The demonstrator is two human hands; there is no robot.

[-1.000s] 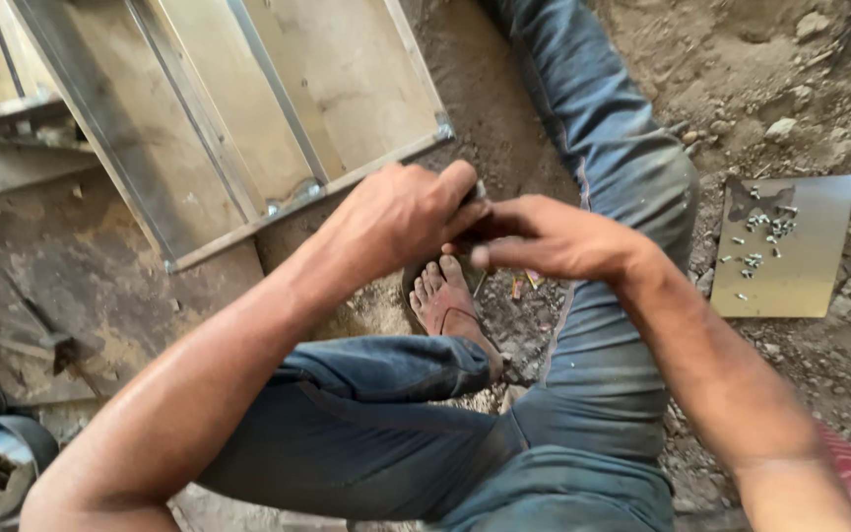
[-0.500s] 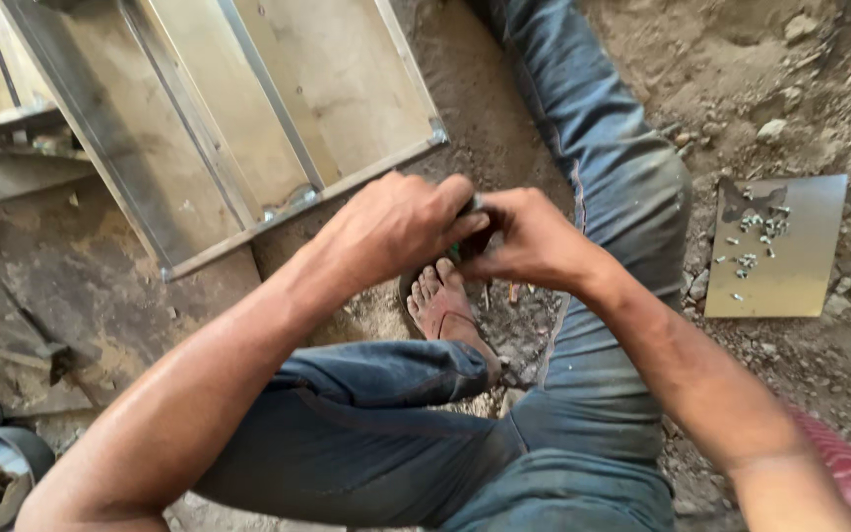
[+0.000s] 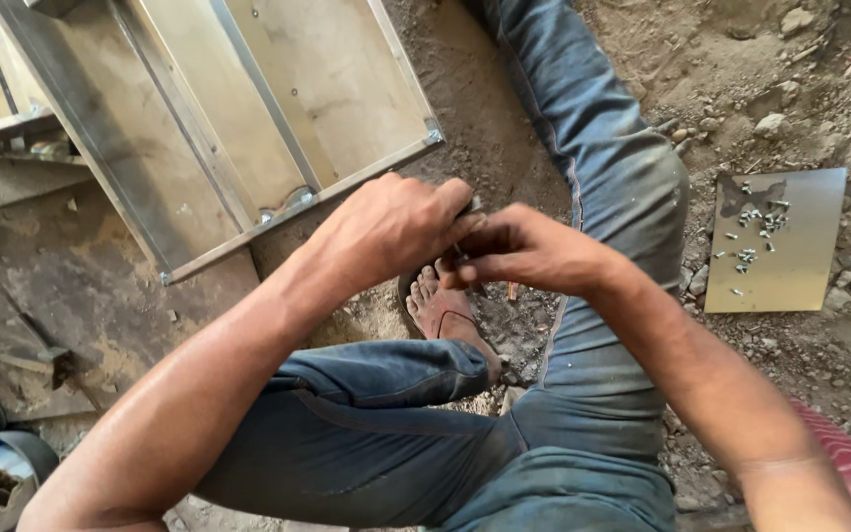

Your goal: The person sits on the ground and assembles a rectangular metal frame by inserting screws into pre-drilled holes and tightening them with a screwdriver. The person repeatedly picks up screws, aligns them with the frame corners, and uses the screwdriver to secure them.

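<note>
Just below the corner of the metal frame (image 3: 248,128) lying on the dirt ground (image 3: 504,128), the person's two hands meet above a bare foot (image 3: 442,307). Left hand (image 3: 391,225) is curled into a fist around a small dark object (image 3: 472,206), of which only a sliver shows, too hidden to name. Right hand (image 3: 524,251) touches it, fingers pinched together at the same spot; whether they grip anything I cannot tell. Well to the right of the frame, past the outstretched denim leg (image 3: 593,148), a flat metal plate (image 3: 780,266) carries scattered small screws (image 3: 751,236).
</note>
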